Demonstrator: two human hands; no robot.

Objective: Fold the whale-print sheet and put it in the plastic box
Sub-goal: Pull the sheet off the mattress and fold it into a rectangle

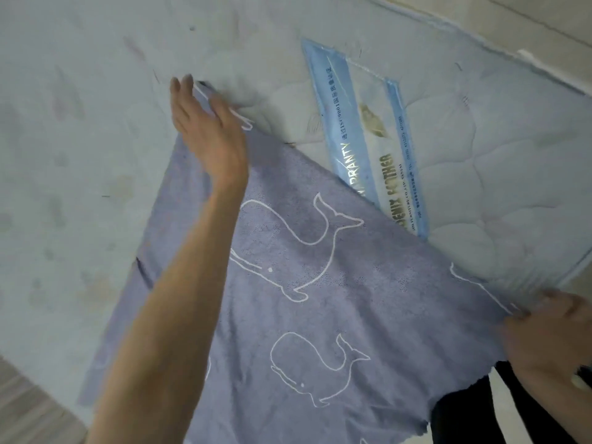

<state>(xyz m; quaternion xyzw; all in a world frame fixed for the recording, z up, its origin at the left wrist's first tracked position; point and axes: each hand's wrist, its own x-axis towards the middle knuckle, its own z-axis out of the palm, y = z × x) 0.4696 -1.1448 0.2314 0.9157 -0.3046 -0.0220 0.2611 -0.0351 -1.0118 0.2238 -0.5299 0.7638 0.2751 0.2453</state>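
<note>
The whale-print sheet, lilac with white whale outlines, lies spread on a bare quilted mattress and hangs over its near edge. My left hand reaches to the sheet's far corner, fingers straight and flat on the cloth. My right hand is at the right corner near the mattress edge and grips the sheet's edge with curled fingers. The plastic box is not in view.
A blue and white warranty label is sewn on the mattress right of the sheet. Pale floor shows beyond the mattress at the top right, wood-look floor at the bottom left. Dark trouser legs stand at the bottom right.
</note>
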